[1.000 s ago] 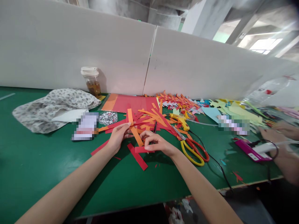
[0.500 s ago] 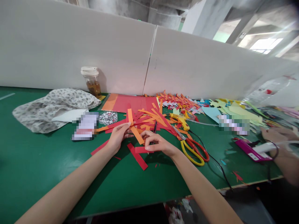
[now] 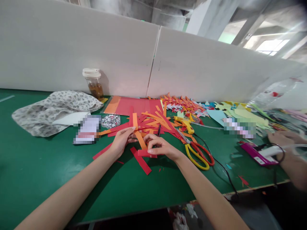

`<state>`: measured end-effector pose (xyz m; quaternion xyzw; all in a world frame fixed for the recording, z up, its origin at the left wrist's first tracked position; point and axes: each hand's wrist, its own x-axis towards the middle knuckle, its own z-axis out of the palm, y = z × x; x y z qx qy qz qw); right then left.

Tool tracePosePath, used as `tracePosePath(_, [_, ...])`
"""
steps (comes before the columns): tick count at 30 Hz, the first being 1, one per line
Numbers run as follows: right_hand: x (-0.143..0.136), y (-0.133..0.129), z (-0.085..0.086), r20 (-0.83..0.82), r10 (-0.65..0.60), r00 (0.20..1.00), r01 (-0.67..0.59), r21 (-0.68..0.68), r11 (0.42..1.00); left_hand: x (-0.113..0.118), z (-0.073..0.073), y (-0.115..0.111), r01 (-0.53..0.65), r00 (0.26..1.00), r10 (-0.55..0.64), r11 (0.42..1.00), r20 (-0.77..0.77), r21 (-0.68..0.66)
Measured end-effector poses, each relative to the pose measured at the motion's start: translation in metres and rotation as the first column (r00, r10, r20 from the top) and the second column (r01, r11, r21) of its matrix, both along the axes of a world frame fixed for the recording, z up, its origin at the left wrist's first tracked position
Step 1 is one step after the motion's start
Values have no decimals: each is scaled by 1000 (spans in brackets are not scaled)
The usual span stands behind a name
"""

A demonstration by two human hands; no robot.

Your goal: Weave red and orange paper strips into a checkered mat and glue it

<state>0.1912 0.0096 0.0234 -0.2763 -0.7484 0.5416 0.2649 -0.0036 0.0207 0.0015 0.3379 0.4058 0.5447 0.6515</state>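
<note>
My left hand (image 3: 122, 138) pinches crossed paper strips, an orange strip (image 3: 139, 139) and a red one, near its fingertips. My right hand (image 3: 159, 146) is closed on a short red strip (image 3: 143, 153), which lies across the lower end of the orange strip. Under and beyond both hands spreads a pile of loose red and orange strips (image 3: 161, 120). A single red strip (image 3: 141, 160) lies on the green table just below the hands.
Scissors (image 3: 200, 155) with yellow and red handles and a yellow glue gun (image 3: 188, 124) lie right of the pile. A phone (image 3: 87, 129), patterned cloth (image 3: 45, 111) and lidded jar (image 3: 94, 84) stand or lie left. Another person's hand (image 3: 281, 139) is at far right.
The orange strip has swung slightly more upright, and its lower end now meets the short red strip. My right hand has shifted slightly left with the red strip.
</note>
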Motion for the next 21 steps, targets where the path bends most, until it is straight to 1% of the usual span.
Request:
tracePosePath(4, [-1, 0, -1, 2, -4, 1000, 4, -8, 1000, 1, 3, -1, -8, 1000, 8, 1000, 2, -24])
tracePosePath(8, [-2, 0, -2, 7, -3, 1000, 3, -16, 1000, 1, 6, -2, 17, 1000, -16, 999, 16, -47])
tracePosePath(15, [-4, -2, 1, 36, -47, 998, 47, 3, 999, 1, 6, -2, 49, 999, -48, 995, 9, -92])
tracePosePath(17, [-4, -2, 2, 28, -57, 998, 57, 6, 998, 1, 5, -2, 70, 998, -70, 994, -2, -81])
tracePosePath(21, [-4, -1, 3, -2, -58, 998, 58, 3, 998, 1, 3, -3, 148, 988, -150, 988, -44, -52])
